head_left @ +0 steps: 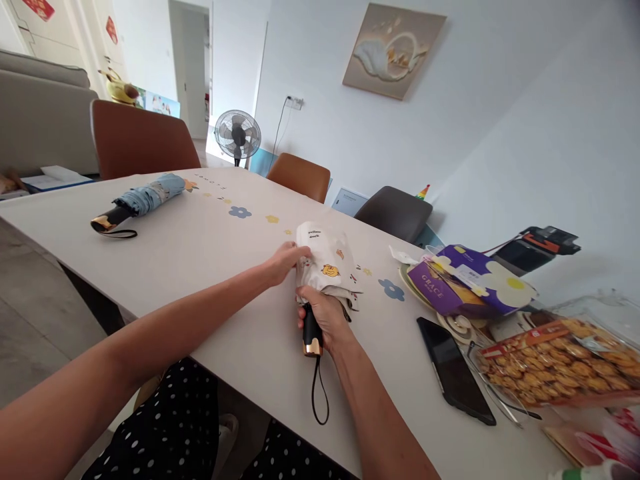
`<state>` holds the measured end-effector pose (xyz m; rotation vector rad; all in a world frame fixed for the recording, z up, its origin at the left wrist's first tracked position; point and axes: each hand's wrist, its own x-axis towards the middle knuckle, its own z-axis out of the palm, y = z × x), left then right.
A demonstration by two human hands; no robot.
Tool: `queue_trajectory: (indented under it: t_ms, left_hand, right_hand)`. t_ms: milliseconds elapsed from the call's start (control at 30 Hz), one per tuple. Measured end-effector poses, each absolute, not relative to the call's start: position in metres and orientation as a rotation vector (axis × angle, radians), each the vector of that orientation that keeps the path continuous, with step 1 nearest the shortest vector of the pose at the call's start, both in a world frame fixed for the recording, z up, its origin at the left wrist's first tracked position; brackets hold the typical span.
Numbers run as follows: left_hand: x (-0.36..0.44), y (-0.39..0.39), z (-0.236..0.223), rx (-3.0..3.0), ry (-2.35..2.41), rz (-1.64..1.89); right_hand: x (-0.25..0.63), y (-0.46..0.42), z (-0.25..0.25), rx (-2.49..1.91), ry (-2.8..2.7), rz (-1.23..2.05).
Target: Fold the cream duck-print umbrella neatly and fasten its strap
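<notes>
A white folding umbrella [327, 257] with small yellow duck prints is in front of me over the table, its canopy gathered but loose at the lower right edge. Its black handle with a gold-coloured end points toward me, and a black wrist loop hangs from it. My right hand [325, 317] is wrapped round the umbrella where handle meets canopy. My left hand [290, 262] grips the canopy's left side, thumb on top and the other fingers mostly hidden. A blue folded umbrella [153, 193] with a black and gold handle lies farther off at the left.
The white table [240, 267] has printed flowers. At the right lie a black phone [455, 370], glasses [500, 393], a clear box of cookies [565, 360] and a purple box [465, 280]. Chairs [145, 140] stand along the far side, with a fan [238, 135] behind.
</notes>
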<state>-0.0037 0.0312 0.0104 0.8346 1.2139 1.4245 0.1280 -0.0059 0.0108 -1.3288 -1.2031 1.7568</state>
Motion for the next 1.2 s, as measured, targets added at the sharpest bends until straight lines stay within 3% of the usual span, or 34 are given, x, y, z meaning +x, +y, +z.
queue_trajectory:
  t_ms: [133, 333, 633, 733, 967, 1200]
  left_hand:
    - [-0.006, 0.038, 0.026, 1.392, 1.687, 1.560]
    - [0.036, 0.065, 0.047, 2.251, 1.251, 0.805]
    - [0.065, 0.097, 0.052, 2.509, 1.300, 0.295]
    - [0.054, 0.090, 0.064, 2.630, 1.376, 0.487]
    - [-0.009, 0.041, 0.078, 1.971, 1.381, 1.670]
    - [-0.058, 0.009, 0.026, 1.347, 1.460, 1.673]
  right_hand:
    - [0.129, -0.007, 0.013, -1.392, -1.292, 1.804]
    - [0.133, -0.005, 0.010, -1.309, -1.321, 1.851]
    - [0.136, 0.001, 0.001, -1.318, -1.355, 1.903]
    - [0.136, 0.003, -0.002, -1.298, -1.294, 1.918]
    - [0.135, 0.005, 0.005, -1.230, -1.081, 1.913]
    - [0.139, 0.012, 0.008, -1.129, -1.032, 1.932]
